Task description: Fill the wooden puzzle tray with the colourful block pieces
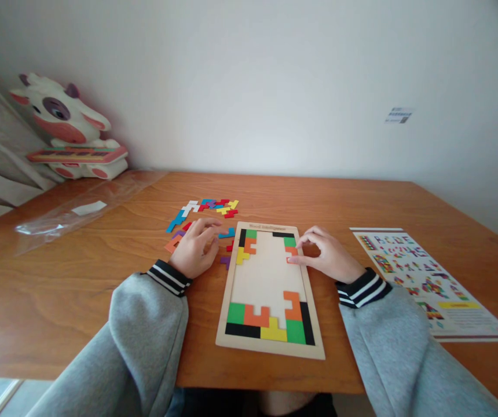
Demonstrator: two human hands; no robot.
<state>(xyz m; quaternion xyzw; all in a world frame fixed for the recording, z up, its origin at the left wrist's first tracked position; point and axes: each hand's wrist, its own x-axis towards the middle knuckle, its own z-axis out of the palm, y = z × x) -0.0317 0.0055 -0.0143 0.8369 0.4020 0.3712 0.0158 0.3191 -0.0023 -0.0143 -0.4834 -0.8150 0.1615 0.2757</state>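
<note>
Right hand (329, 255) pinches an orange notched piece (290, 251) in the rectangular pale-wood tray (262, 278), corners filled, middle bare; left hand (194, 249), loosely curled, grip unclear, is beside multicoloured angular pieces (229, 234), unplaced.

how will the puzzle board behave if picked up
Likely stiff: the puzzle board lies flat with straight edges. Probably hard to tip, being low and wide. Its pieces may slide if tilted, given open space beside them.
</note>
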